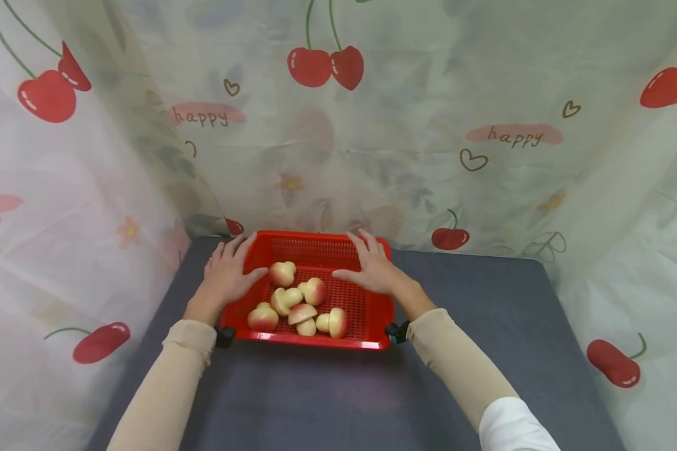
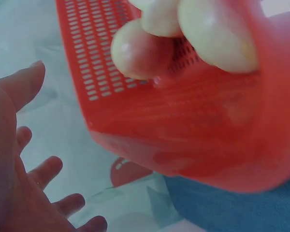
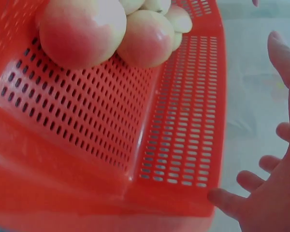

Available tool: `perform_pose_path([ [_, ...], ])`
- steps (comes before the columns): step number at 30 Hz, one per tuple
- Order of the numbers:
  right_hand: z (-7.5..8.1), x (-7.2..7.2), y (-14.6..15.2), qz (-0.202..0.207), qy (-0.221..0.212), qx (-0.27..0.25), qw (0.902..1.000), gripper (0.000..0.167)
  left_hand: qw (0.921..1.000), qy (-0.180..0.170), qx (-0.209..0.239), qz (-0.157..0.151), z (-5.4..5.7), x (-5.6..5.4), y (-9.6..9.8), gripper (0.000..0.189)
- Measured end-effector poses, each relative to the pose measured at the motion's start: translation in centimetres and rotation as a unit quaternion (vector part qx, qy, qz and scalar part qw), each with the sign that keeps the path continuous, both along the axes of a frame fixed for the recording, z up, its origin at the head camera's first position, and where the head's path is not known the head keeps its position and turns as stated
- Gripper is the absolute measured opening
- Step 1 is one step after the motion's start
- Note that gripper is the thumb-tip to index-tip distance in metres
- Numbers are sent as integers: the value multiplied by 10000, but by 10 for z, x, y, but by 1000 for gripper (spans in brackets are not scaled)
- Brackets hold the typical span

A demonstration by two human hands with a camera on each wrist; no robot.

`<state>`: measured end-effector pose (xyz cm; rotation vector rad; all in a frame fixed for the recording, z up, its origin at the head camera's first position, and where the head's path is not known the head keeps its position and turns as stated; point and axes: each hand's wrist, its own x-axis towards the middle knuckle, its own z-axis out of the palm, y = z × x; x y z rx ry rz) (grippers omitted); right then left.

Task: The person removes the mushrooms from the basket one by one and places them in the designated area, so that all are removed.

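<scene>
A red plastic basket [image 1: 372, 319] with slotted walls and floor stands on the dark table. Several mushroom-shaped pieces [image 1: 263, 317], cream with reddish caps, lie in its left and middle part. My left hand [image 1: 225, 275] hovers at the basket's left side, fingers spread and thumb pointing inward over it. On the other side my right hand [image 1: 375, 269] is over the right part of the basket, fingers spread and thumb toward the middle. Neither hand holds anything. In the wrist views both the left hand [image 2: 24, 179] and the right hand [image 3: 270, 193] show straight, parted fingers beside the basket wall.
Dark cloth covers the table [image 1: 474, 326], running forward and right of the basket. A pale curtain [image 1: 372, 125] printed with cherries hangs behind the table and down both sides. Small dark wrist devices [image 1: 396, 332] sit close to the basket's front corners.
</scene>
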<state>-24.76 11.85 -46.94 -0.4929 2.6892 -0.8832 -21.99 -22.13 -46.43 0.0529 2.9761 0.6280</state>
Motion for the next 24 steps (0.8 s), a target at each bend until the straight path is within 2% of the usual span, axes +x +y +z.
perform_pose_path([
  [6, -6, -3, -9, 89, -227, -81, 9997, 104, 9994, -297, -34, -179, -8, -1, -15, 86],
  [11, -11, -8, -16, 231, -477, -5, 9986, 106, 9984, -332, 175, -421, -15, -1, -31, 83],
  [19, -17, -13, -24, 292, -846, 63, 9960, 104, 9968, -511, 519, -329, -32, 0, -47, 75],
  [24, -19, -15, -28, 341, -971, 41, 9947, 104, 9947, -355, 903, -344, -43, 0, -54, 67],
])
